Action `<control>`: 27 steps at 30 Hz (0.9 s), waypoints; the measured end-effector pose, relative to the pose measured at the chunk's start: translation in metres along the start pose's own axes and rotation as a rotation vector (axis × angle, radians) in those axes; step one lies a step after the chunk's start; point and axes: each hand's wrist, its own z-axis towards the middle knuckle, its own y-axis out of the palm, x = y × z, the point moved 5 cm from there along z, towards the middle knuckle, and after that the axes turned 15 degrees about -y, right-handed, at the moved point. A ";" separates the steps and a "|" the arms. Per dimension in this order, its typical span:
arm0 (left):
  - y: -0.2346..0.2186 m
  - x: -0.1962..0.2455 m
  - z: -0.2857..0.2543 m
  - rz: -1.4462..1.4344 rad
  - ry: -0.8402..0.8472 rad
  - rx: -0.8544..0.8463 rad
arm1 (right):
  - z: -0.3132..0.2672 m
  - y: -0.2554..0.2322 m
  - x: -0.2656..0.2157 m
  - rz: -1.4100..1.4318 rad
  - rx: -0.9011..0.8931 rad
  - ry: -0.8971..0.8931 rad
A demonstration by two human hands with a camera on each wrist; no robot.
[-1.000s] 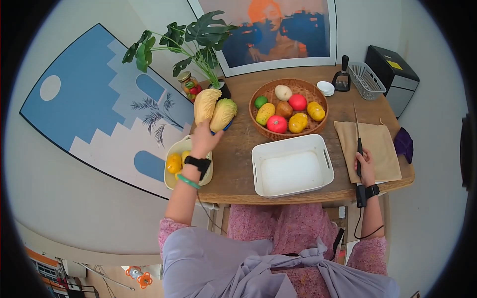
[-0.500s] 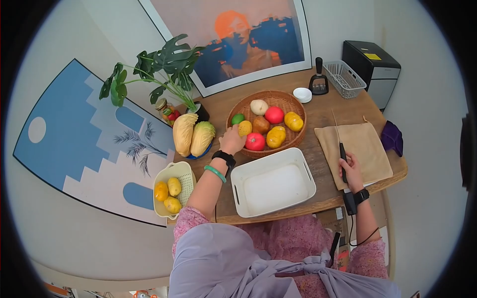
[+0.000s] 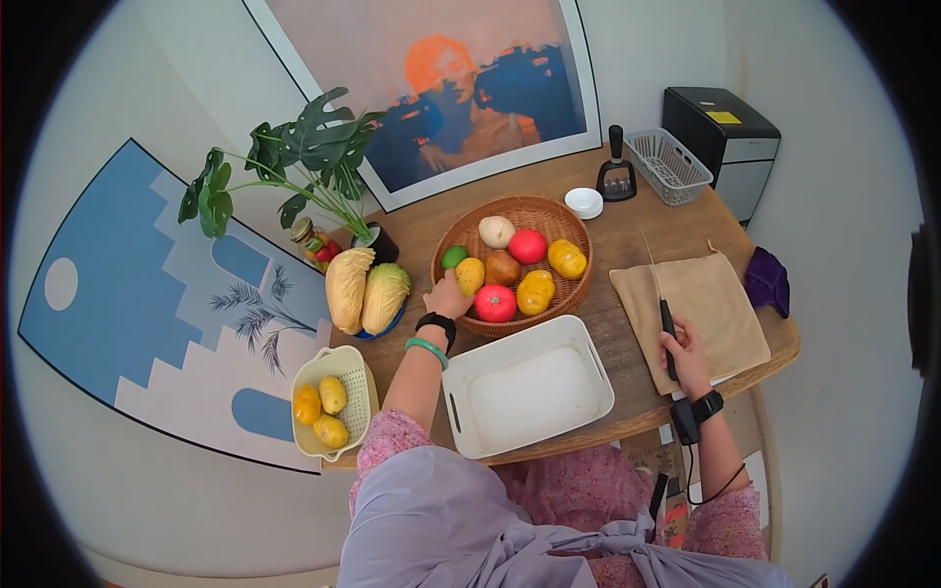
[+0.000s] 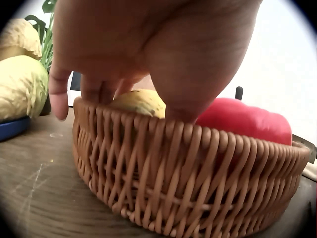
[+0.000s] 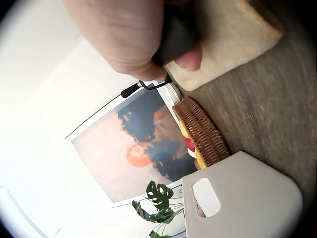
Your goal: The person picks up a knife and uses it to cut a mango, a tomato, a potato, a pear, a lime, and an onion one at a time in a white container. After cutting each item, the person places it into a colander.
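Observation:
My left hand reaches over the near left rim of a round wicker basket. Its thumb and fingers dip inside on two sides of a yellow speckled mango, while one finger hangs outside the rim; the fingertips are hidden. Beside the mango lie a green lime and a red tomato-like fruit. Over the beige cloth bag at the right, my right hand grips the black handle of a knife, its thin blade pointing away from me.
A white tub stands in front of the basket. Left are two cabbages on a blue plate and a cream colander with yellow potatoes. White bowls, a grey basket and a potted plant stand behind.
My left hand has gone from the cabbages rightward to the mango in the wicker basket and stays there. The right hand keeps the knife over the bag. The head view has shifted.

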 end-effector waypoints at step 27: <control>-0.031 -0.030 -0.250 0.014 0.462 -0.175 | 0.007 -0.005 0.012 -0.012 -0.018 -0.032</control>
